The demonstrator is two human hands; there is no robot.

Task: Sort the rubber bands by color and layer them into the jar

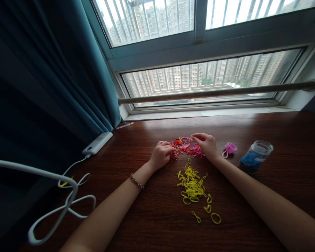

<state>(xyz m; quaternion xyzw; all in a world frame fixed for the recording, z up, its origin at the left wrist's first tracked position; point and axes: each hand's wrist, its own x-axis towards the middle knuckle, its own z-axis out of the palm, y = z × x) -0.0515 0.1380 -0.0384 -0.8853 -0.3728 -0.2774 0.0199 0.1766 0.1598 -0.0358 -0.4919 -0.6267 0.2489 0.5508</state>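
Note:
A loose pile of pink, red and orange rubber bands (185, 147) lies on the dark wooden table between my two hands. My left hand (161, 154), with a beaded bracelet on its wrist, rests at the pile's left edge. Its fingers are curled together, and their tips touch the bands; whether one is gripped I cannot make out. At the pile's far right side my right hand (207, 144) is closed in a pinch, with a small yellowish rubber band (191, 137) at its fingertips. Closer to me spreads a heap of yellow rubber bands (193, 185), several lying apart from it.
Right of my right hand sit a pink cup-like piece with a loop (230, 147) and a clear jar (257, 155) with blue contents. A white power bank (97, 143) with a looping white cable (73, 196) lies left, beside the blue curtain (94, 77). A barred window is behind.

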